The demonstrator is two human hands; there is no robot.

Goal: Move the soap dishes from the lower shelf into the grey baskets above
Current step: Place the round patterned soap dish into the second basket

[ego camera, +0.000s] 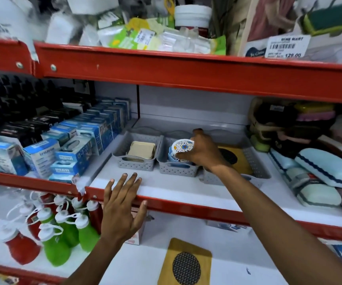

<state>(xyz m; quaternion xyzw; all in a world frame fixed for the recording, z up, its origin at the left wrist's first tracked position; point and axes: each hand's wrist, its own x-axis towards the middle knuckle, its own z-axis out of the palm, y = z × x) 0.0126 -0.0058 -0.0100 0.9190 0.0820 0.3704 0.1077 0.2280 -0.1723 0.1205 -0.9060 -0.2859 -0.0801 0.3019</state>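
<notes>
One yellow soap dish (185,264) with a dark mesh circle lies nearest, on the lower shelf (124,270). Above it, the left hand (122,210) lies flat and spread wide on the red shelf edge (186,208), gripping nothing. Farther back stand three grey baskets: the left basket (134,162) holds beige dishes (142,151), the middle basket (176,169) blue ones, the right basket (257,161) a yellow one. The right hand (202,151) pinches a round patterned soap dish (181,150) over the middle basket.

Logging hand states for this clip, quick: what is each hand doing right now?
Left hand: open, flat on the shelf edge, holding nothing.
Right hand: closed on a round patterned dish over the middle basket.
</notes>
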